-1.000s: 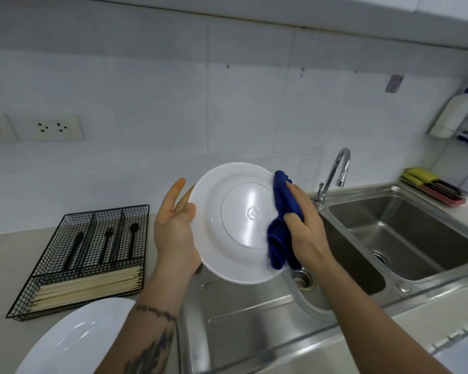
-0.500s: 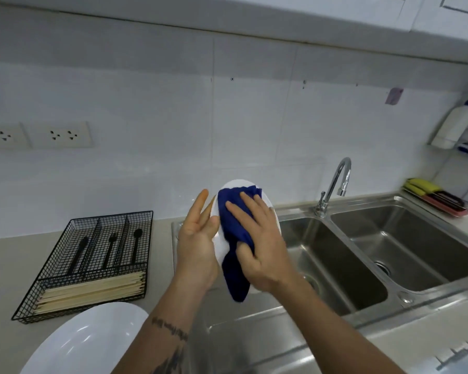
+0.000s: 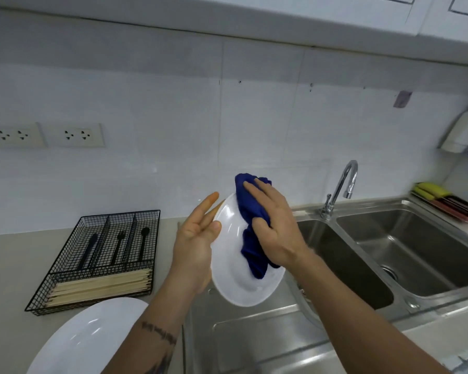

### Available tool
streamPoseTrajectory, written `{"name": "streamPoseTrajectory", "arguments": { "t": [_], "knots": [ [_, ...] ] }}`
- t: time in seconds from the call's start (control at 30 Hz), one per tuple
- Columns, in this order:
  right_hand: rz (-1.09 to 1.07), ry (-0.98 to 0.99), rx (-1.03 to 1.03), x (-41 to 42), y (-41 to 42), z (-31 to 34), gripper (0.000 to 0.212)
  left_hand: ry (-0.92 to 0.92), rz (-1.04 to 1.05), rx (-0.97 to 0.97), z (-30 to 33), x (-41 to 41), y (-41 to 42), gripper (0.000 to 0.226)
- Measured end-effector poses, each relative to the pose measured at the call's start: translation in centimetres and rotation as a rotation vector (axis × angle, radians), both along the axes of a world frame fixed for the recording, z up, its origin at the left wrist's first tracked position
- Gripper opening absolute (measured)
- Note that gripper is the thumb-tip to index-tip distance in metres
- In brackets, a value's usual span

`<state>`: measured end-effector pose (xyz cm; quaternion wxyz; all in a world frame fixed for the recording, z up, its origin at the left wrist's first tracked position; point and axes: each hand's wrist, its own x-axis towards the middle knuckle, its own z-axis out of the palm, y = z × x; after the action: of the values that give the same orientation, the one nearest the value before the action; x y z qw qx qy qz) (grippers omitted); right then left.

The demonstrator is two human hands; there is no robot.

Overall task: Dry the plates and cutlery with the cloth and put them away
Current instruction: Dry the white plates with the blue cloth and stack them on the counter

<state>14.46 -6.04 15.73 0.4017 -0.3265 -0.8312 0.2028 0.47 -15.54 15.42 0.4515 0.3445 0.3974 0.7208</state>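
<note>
1. Your left hand (image 3: 196,247) holds the white plate (image 3: 234,268) by its left rim, above the draining board of the steel sink (image 3: 254,336). The thumb lies over the rim and the fingers (image 3: 207,205) stretch nearly straight behind the plate.
2. The plate stands almost on edge, tilted, with its inner face turned toward your right hand (image 3: 277,230).
3. Your right hand presses the blue cloth (image 3: 250,220) flat against that inner face. The fingers are spread over the bunched cloth and the thumb pinches a fold of it.
4. The cloth reaches over the plate's top rim, and a loose end hangs down below your right palm.
5. A second white plate (image 3: 84,338) lies flat on the beige counter (image 3: 16,265) at the lower left, partly hidden by your left forearm.
6. Just behind that plate sits the black wire cutlery tray (image 3: 65,255). Its 3 rear slots hold black cutlery (image 3: 118,247); the front compartment holds pale chopsticks (image 3: 100,286) lying crosswise.
7. The tap (image 3: 341,184) stands behind the sink's 2 basins, to the right of your hands.
</note>
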Motion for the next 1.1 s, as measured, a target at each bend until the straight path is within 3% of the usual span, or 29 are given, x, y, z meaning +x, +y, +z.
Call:
{"name": "streamPoseTrajectory", "arguments": {
  "t": [0.27, 0.43, 0.53, 0.67, 0.73, 0.9, 1.1],
  "knots": [
    [-0.001, 0.334, -0.582, 4.0, 2.3, -0.6, 0.051, 0.255, -0.011, 0.083, -0.1, -1.6, -1.3, 0.052],
    [-0.045, 0.385, -0.442, 3.8, 1.1, -0.6, 0.048, 0.46, 0.292, 0.05, -0.2, -3.2, 0.1, 0.05],
    [-0.026, 0.367, -0.25, 2.8, -0.3, -0.8, 0.051, 0.3, 0.461, 0.003, -1.4, -3.4, 1.3, 0.044],
    [0.013, 0.216, 0.026, 1.7, -2.1, -2.0, 0.047, -0.238, 0.427, -0.092, -2.0, -3.3, 2.5, 0.03],
    [0.056, 0.153, 0.079, 1.9, -2.7, -2.5, 0.047, -0.371, 0.448, -0.141, -1.9, -4.0, 3.1, 0.031],
    [0.169, -0.119, 0.072, 3.3, -3.2, -3.8, 0.049, -0.418, 0.352, -0.323, -2.7, -6.3, 3.4, 0.078],
    [0.182, -0.383, -0.109, 5.4, -1.9, -5.3, 0.053, -0.27, 0.332, -0.408, -5.6, -7.7, 2.2, 0.073]
  ]
}}
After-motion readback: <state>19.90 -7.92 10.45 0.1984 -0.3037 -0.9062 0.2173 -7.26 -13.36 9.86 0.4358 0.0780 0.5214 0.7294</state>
